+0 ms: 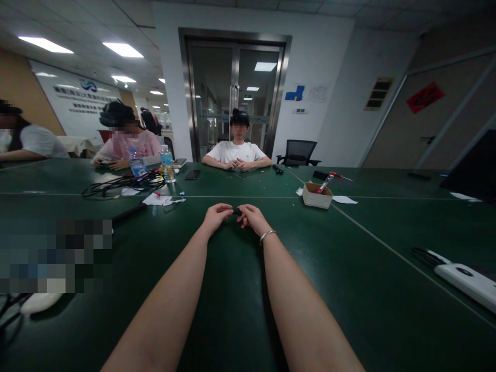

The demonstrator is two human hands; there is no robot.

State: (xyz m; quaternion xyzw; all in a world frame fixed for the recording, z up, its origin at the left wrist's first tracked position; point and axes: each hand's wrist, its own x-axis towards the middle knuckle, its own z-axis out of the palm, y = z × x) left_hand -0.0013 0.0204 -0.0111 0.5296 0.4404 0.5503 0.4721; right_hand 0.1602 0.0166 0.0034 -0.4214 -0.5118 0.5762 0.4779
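Observation:
Both my arms reach forward over the dark green table (232, 289). A small black object (236, 211) sits between my fingertips, too small to identify. My left hand (218, 217) pinches its left side with thumb and forefinger. On the other side, my right hand (252, 218) has its fingers closed on the same object, and a silver bangle (268, 236) circles that wrist.
At the left lie black cables (124, 185), two bottles (168, 164) and paper scraps (158, 199). An open box (316, 196) stands right of my hands. A white power strip (467, 281) lies far right. Several people sit beyond.

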